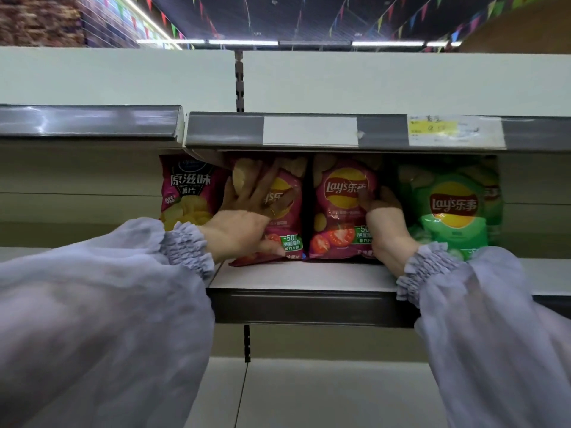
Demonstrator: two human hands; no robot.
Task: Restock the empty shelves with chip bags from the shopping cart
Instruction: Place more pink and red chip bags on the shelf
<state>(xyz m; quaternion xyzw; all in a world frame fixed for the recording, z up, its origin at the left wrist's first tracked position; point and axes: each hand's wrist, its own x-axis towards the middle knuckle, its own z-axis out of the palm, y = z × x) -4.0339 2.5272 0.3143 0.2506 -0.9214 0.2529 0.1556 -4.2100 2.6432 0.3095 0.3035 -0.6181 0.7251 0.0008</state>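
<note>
Two pink tomato chip bags stand upright side by side on the white shelf [296, 278]. My left hand [247, 217] lies spread over the front of the left pink bag [290, 223], fingers straight and thumb at its lower edge. My right hand [386, 220] holds the right edge of the right pink bag [340, 211], fingers curled round its side. A green chip bag [451, 211] stands just right of my right hand. A dark red bag [185, 193] with white writing stands left of my left hand.
The shelf above [309, 131] hangs low over the bag tops, with a blank white label strip and a yellow price tag [432, 128]. The shelf parts to the far left and far right hold no bags. A lower shelf [309, 393] is below. No cart is in view.
</note>
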